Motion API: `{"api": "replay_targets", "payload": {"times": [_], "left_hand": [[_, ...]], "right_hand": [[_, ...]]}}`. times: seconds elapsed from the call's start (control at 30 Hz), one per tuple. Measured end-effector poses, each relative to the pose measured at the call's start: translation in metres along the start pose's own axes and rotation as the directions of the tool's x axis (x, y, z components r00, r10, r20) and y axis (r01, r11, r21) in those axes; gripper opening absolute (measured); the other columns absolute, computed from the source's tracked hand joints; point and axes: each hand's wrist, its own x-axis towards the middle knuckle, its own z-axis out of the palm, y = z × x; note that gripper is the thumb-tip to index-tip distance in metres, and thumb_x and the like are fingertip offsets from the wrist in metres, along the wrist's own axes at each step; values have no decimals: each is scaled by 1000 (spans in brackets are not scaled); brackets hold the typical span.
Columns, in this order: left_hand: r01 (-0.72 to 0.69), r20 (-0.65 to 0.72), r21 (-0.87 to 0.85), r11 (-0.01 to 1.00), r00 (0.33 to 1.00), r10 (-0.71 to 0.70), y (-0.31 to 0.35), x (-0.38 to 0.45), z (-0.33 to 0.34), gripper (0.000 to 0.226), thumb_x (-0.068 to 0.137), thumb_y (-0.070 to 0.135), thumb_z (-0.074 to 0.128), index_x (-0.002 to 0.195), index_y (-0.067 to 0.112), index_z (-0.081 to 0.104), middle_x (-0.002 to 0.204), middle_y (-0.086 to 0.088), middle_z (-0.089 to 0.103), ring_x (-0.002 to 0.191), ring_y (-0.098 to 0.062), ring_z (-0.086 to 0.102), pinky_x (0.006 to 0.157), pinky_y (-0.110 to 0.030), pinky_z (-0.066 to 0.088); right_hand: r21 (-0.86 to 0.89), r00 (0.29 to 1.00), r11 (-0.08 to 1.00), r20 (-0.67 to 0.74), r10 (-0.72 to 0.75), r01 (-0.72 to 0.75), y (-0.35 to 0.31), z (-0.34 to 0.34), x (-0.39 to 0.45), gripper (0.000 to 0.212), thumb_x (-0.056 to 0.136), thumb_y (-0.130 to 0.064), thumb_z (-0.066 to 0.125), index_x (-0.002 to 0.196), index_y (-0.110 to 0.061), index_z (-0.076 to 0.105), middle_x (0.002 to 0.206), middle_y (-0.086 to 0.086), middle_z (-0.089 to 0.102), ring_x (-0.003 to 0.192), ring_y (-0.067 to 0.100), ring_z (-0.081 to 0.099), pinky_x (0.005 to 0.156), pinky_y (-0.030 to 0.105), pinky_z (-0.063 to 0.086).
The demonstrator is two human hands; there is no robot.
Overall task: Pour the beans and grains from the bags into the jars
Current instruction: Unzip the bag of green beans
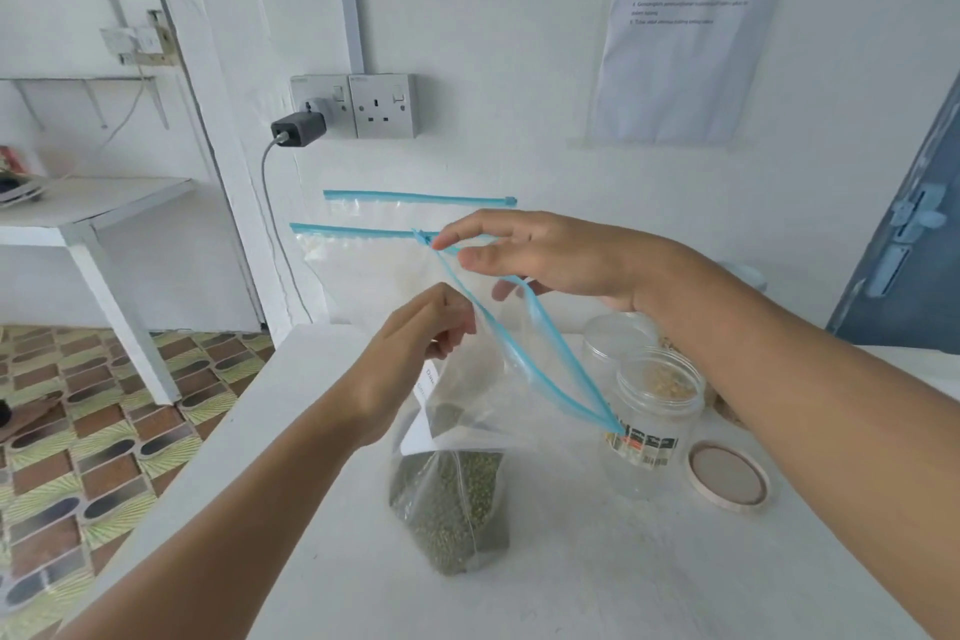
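Observation:
A clear zip bag point(462, 437) with a blue zip strip stands on the white table point(291, 431), its bottom filled with small green beans point(449, 504). Its mouth is spread open. My left hand point(415, 353) pinches the near side of the bag's top. My right hand point(545, 255) pinches the far end of the blue strip between thumb and fingers. To the right stand two clear plastic jars without lids: the nearer jar point(654, 424) holds a little pale grain, and the farther jar point(615, 343) stands behind it.
Two more zip bags point(363, 265) with pale contents lean against the wall behind. A round lid point(728, 477) lies on the table right of the jars. Wall sockets with a plugged charger point(298, 127) are above. A small white side table point(88, 213) stands at left over patterned floor.

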Motion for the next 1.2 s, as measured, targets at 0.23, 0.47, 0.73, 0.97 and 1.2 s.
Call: {"api": "replay_targets", "payload": {"times": [0.23,0.47,0.73,0.97,1.2], "left_hand": [[86,53,28,996,995,-87,-14,-9,7,22,99,3,48,104,9,69,81,10,54,84,-12,47,81,-23,40],[249,-61,77,965,968,-245,-58,-23,-27,20,102,17,61,92,24,76,116,4,70,109,-10,60,90,-31,39],[671,-48,-188,717,723,-689,-119,-30,-60,21,81,35,86,98,24,80,135,-1,56,116,-25,49,97,-39,40],[721,22,-359,593,642,-767,-127,-14,-43,62,62,22,96,119,8,76,116,-21,72,100,-32,66,99,-43,54],[730,104,-368,577,648,-754,-144,-5,-26,32,92,7,75,123,1,73,100,-17,70,73,-24,67,61,-34,60]], "right_hand": [[-215,996,975,64,70,-54,-10,12,3,35,100,-65,48,126,-52,68,132,-28,60,99,7,63,93,23,44],[-388,973,917,-232,-3,-90,20,22,15,20,98,-23,60,95,-36,75,93,-14,63,82,3,60,72,24,45],[-128,937,974,-321,136,-186,36,25,9,39,98,-9,46,107,-26,79,111,-6,70,97,11,68,68,24,55],[-35,890,979,-424,166,-199,51,26,3,34,98,-15,48,105,-26,80,115,-8,74,106,8,69,89,23,53],[71,865,981,-464,193,-181,51,29,-5,34,99,-14,48,107,-24,80,109,-12,75,94,9,72,87,24,52]]}}
